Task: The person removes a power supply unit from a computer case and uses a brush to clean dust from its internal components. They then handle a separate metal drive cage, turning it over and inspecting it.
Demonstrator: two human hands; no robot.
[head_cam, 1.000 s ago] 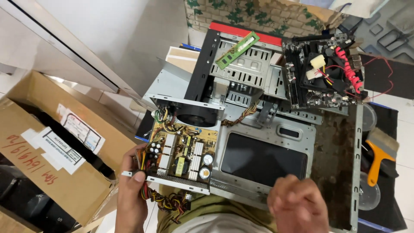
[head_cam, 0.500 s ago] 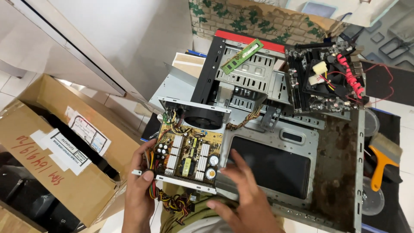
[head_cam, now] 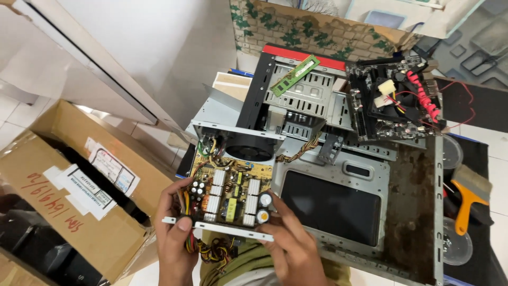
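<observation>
Hands grip an opened power supply (head_cam: 230, 193) between them: left hand (head_cam: 174, 241) closed on its near-left corner, right hand (head_cam: 291, 243) clamping its near-right edge, beside the computer case (head_cam: 370, 212).

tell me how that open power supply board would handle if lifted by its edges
The power supply probably feels stiff and rather heavy: its metal tray carries coils, capacitors and a fan. Likely fragile on top, with parts exposed. Its cable bundle hangs loose and would probably flop.

Cardboard box (head_cam: 79, 201) on tiled floor (head_cam: 16, 116)
</observation>
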